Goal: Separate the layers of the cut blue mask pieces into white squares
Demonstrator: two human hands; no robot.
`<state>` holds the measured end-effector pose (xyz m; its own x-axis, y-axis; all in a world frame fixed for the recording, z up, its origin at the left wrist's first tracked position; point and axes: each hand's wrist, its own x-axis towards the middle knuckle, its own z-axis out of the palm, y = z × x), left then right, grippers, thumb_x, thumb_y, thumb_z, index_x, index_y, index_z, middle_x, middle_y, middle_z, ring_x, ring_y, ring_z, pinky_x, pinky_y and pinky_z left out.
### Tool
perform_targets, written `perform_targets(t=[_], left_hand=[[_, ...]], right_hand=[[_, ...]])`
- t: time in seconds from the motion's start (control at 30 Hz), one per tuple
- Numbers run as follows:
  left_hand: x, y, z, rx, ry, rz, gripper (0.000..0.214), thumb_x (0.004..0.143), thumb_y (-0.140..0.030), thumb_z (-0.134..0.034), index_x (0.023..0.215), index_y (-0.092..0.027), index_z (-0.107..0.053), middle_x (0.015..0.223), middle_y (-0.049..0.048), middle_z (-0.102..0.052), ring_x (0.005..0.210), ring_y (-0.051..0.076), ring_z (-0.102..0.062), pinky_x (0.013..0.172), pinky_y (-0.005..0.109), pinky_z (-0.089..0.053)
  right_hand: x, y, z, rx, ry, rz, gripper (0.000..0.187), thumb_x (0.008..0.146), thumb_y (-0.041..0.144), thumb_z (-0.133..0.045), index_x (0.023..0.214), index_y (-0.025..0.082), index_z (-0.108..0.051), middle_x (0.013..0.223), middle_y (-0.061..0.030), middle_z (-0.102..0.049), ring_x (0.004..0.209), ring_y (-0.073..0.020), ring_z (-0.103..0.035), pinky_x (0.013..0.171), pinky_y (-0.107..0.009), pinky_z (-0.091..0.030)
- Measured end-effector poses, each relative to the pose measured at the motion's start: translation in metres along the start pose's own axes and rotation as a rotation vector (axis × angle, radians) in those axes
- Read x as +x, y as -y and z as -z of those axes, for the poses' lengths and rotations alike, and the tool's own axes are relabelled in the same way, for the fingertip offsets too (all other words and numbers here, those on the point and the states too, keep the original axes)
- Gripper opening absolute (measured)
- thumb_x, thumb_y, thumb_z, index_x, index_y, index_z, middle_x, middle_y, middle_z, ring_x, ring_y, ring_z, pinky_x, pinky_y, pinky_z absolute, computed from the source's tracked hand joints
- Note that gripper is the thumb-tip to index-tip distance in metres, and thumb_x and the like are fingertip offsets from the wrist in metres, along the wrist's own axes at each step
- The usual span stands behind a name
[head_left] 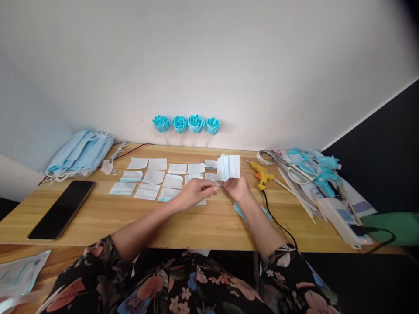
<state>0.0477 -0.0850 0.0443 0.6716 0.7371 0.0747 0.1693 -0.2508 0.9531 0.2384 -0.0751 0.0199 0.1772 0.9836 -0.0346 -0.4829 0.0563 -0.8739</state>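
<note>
My right hand is closed on a piece of face-mask fabric, white with a pale blue band and fold lines, held up above the table. My left hand has its fingers pinched together at the lower left corner of that same piece; the exact grip is small in view. Cut white pieces of mask fabric, some with blue edges, lie in rows left of and behind my hands. Under my right forearm a blue piece is partly hidden.
Blue fabric roses on sticks lean along the wall. Stacked masks and a phone lie left. On the right are a yellow glue gun with its cord, blue scraps, sticks and a power strip.
</note>
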Motion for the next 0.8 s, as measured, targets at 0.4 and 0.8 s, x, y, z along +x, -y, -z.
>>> perform_targets(t=[0.4, 0.8], left_hand=[[0.005, 0.005, 0.004, -0.789, -0.207, 0.159, 0.063, 0.071, -0.040, -0.081, 0.125, -0.017, -0.058, 0.110, 0.0113, -0.067, 0.091, 0.018, -0.063, 0.072, 0.029, -0.051], [0.006, 0.005, 0.009, -0.756, -0.517, 0.165, 0.030, 0.067, -0.029, -0.078, 0.092, -0.015, -0.069, 0.079, 0.0006, -0.068, 0.069, 0.012, -0.059, 0.069, 0.026, -0.046]], right_hand=[[-0.016, -0.011, -0.004, -0.119, 0.122, -0.129, 0.022, 0.062, 0.039, -0.077, 0.069, 0.021, -0.069, 0.063, -0.0011, -0.068, 0.067, -0.0211, -0.065, 0.063, -0.033, -0.053], [-0.024, -0.004, -0.013, -0.212, 0.231, -0.162, 0.064, 0.076, 0.078, -0.053, 0.093, 0.021, -0.074, 0.081, -0.0054, -0.073, 0.082, -0.0242, -0.067, 0.067, -0.034, -0.054]])
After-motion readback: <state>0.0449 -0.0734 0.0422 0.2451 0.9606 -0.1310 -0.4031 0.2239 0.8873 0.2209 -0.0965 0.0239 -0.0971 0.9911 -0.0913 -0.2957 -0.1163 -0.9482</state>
